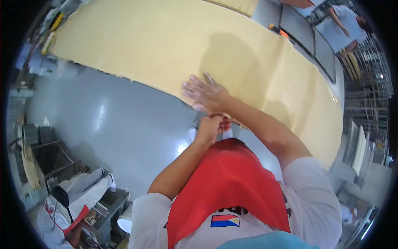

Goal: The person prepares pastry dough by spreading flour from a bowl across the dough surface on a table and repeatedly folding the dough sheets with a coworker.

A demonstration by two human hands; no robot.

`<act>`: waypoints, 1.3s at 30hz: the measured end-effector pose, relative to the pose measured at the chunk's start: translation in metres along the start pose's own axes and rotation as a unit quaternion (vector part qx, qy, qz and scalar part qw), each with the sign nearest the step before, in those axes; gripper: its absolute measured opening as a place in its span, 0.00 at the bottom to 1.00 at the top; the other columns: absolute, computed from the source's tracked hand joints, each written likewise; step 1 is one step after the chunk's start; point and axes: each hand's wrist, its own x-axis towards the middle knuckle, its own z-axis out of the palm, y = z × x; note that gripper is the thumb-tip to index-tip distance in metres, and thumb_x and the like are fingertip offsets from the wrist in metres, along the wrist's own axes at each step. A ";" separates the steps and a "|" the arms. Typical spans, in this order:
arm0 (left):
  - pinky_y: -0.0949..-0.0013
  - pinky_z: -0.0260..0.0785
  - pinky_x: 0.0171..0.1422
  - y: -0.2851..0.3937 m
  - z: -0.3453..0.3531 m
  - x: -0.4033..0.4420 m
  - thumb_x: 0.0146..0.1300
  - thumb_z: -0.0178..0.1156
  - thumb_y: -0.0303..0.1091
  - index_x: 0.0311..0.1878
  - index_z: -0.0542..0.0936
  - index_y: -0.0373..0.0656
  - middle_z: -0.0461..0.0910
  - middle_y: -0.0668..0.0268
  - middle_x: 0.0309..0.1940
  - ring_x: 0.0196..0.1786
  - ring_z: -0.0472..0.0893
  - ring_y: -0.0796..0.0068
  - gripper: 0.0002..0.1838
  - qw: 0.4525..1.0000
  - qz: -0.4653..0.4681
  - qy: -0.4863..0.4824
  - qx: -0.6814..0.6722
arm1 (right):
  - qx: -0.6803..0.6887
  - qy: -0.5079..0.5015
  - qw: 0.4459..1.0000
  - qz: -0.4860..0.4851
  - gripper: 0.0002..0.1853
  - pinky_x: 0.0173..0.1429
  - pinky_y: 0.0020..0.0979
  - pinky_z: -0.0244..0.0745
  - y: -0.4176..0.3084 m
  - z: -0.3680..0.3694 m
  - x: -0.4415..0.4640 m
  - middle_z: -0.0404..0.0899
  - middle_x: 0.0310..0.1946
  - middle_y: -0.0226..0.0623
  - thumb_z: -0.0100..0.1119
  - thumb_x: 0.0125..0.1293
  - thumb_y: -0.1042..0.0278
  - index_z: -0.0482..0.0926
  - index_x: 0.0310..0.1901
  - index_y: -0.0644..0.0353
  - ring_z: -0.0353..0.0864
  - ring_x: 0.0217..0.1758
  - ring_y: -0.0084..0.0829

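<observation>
A wide, pale yellow sheet of dough [157, 41] covers the long table in front of me. My right hand [207, 94] lies palm down on the sheet near its front edge, fingers spread and whitish as if floury. Just below it, at the table's edge, my left hand [212, 128] is closed with its fingers curled. Whatever those fingers hold, if anything, is hidden; the dough's edge is right beside them.
An orange and black handled tool [278, 31] lies at the sheet's far edge, near dark trays [298, 29]. Other people are at the far right and lower left. Metal racks [365, 79] stand right. A worktop [112, 207] with items is lower left.
</observation>
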 end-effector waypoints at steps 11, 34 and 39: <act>0.64 0.77 0.49 -0.085 0.055 -0.010 0.62 0.67 0.35 0.52 0.73 0.35 0.78 0.58 0.45 0.46 0.80 0.67 0.20 0.986 0.033 -0.042 0.160 | 0.190 0.404 0.870 0.211 0.25 0.71 0.43 0.61 0.146 -0.021 -0.154 0.74 0.61 0.42 0.60 0.63 0.62 0.73 0.63 0.52 0.70 0.65 0.45; 0.68 0.75 0.29 -0.085 0.139 0.025 0.53 0.73 0.36 0.39 0.76 0.35 0.80 0.60 0.35 0.27 0.78 0.73 0.18 0.863 0.245 0.380 0.225 | 0.042 0.061 0.905 0.419 0.22 0.53 0.45 0.71 0.470 -0.020 -0.383 0.79 0.44 0.51 0.65 0.57 0.55 0.76 0.44 0.64 0.78 0.53 0.51; 0.60 0.73 0.46 -0.037 0.151 0.015 0.47 0.74 0.33 0.44 0.75 0.30 0.80 0.53 0.40 0.43 0.81 0.61 0.24 0.646 0.364 0.514 0.432 | 0.095 0.193 0.919 0.330 0.26 0.48 0.44 0.73 0.518 0.003 -0.386 0.81 0.37 0.59 0.71 0.52 0.57 0.77 0.43 0.73 0.81 0.43 0.55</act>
